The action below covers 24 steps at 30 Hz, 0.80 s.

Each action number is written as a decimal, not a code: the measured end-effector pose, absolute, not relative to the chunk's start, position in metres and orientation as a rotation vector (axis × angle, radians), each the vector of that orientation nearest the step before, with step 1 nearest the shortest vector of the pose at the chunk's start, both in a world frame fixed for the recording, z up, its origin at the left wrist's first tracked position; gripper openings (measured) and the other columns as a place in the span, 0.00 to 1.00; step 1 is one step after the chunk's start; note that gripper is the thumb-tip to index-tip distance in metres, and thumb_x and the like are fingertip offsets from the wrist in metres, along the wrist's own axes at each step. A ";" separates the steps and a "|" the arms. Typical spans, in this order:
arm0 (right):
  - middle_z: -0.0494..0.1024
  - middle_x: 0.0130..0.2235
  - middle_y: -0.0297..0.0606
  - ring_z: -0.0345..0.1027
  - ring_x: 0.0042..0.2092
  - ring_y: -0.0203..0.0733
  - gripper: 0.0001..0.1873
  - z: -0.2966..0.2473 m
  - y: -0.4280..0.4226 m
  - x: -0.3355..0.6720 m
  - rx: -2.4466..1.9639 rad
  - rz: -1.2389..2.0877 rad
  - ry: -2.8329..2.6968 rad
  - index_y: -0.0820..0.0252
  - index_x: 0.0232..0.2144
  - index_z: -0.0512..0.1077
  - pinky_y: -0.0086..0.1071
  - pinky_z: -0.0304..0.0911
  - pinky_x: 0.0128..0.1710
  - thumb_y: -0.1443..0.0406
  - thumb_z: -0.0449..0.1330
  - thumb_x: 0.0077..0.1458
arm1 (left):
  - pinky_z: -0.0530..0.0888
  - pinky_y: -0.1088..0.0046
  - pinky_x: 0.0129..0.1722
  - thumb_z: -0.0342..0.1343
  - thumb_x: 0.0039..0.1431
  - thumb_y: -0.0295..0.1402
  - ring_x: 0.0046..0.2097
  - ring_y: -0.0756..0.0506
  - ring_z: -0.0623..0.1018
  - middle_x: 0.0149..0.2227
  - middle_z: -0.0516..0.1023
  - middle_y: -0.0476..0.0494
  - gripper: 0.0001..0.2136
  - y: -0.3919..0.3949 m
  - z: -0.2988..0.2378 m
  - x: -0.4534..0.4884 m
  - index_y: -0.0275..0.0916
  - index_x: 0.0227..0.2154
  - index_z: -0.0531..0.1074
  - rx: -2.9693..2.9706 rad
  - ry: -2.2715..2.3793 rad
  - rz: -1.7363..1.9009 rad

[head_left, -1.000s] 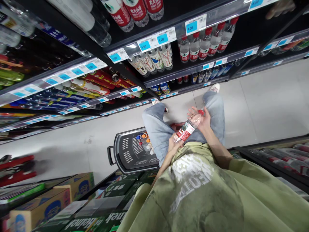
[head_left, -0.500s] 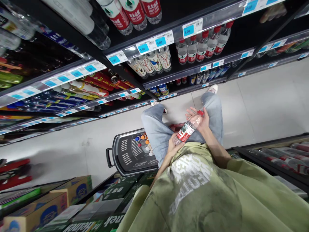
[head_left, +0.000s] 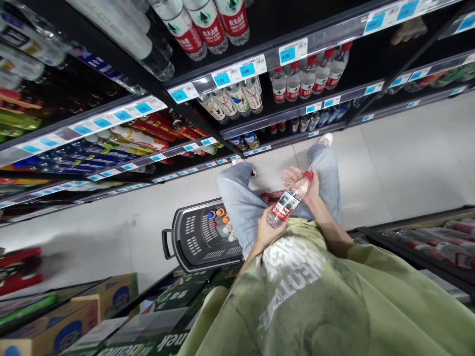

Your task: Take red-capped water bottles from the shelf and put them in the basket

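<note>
Cardboard boxes (head_left: 69,336): stamped with a blue oval, too blurred to read, cut off at the lower left.
Green cartons (head_left: 174,341): marked "nek" in white, with other letters cut off below.
Black basket (head_left: 200,254): standing on the pale floor (head_left: 129,247); loaded with blue, orange, red and white caps (head_left: 225,220); partly hidden behind a jeans leg (head_left: 237,193).
Upper-shelf bottles (head_left: 211,32): labelled 农夫山泉 and NONGFU SPRING on red; cut off at the top edge.
Price tags (head_left: 237,71): reading 3.00, 5.00, 5.00, 4.00; too small otherwise.
Left hand (head_left: 267,230): grasping the lower end of the held bottle with curled fingers.
Held bottle (head_left: 287,202): tilted before the lap, red-capped, wrapped in a red-and-white label with unreadable writing.
Right hand (head_left: 312,190): splayed, with fingers uncurled beyond the bottle's neck; cannot tell how firmly pressed at the thumb.
Far-right bottles (head_left: 426,242): red-labelled, too blurred to read.
</note>
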State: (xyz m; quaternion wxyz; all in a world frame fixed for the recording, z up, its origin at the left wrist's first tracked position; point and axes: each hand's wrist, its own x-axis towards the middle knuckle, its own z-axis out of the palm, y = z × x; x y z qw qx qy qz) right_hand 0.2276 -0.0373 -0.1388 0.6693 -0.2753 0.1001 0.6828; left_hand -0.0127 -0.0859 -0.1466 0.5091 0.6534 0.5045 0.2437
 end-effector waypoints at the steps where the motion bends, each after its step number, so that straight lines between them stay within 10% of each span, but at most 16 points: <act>1: 0.86 0.48 0.51 0.83 0.42 0.55 0.36 -0.140 -0.037 0.228 -0.622 1.540 0.233 0.59 0.53 0.76 0.46 0.80 0.38 0.39 0.46 0.67 | 0.82 0.55 0.52 0.74 0.46 0.40 0.47 0.38 0.85 0.49 0.85 0.37 0.34 -0.086 -0.145 -0.012 0.39 0.57 0.73 1.595 1.228 0.584; 24: 0.88 0.45 0.42 0.84 0.40 0.51 0.16 -0.153 -0.038 0.229 -0.606 1.570 0.190 0.55 0.43 0.78 0.42 0.81 0.39 0.51 0.63 0.61 | 0.73 0.64 0.27 0.65 0.52 0.62 0.29 0.41 0.78 0.34 0.83 0.40 0.29 -0.081 -0.134 -0.010 0.42 0.43 0.77 1.030 1.124 0.485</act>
